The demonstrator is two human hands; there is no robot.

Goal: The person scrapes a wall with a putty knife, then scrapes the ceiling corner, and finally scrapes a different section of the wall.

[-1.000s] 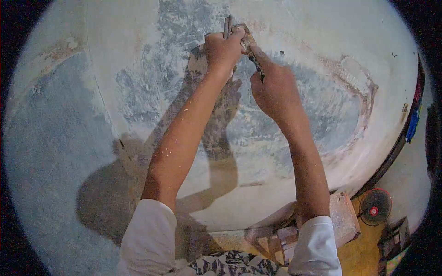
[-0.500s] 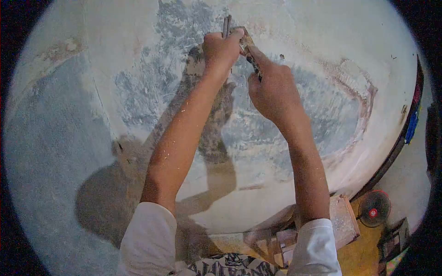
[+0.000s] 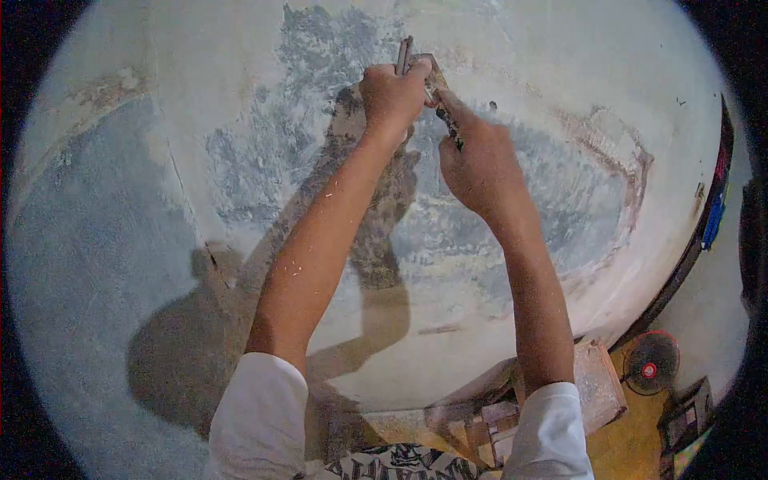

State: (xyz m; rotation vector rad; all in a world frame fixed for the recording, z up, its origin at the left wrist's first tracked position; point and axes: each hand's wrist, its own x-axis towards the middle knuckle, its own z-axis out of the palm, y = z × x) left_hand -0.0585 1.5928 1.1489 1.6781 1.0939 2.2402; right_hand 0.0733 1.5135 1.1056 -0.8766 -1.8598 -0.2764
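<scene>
Both my hands are raised in front of a wall (image 3: 552, 192) with a patchy grey and off-white surface. My left hand (image 3: 392, 96) is closed around a narrow grey tool (image 3: 405, 56), whose end sticks up above the fist; its kind is hidden by the fingers. My right hand (image 3: 482, 164) grips a scraper (image 3: 450, 124) with a dark, worn handle, the index finger stretched along it. The scraper's stained blade end reaches up beside my left thumb, where the two tools meet or nearly meet. Pale flakes dot my left forearm.
At lower right stand a pale, worn wooden piece of furniture (image 3: 602, 384) and a round black fan (image 3: 650, 364) with a red rim, on a yellowish floor. A blue item (image 3: 714, 220) hangs at the right edge. My shadow falls on the wall at left.
Both hands have shifted slightly down and right in the view, still close together and holding the same tools. The wall has also shifted slightly in the view.
</scene>
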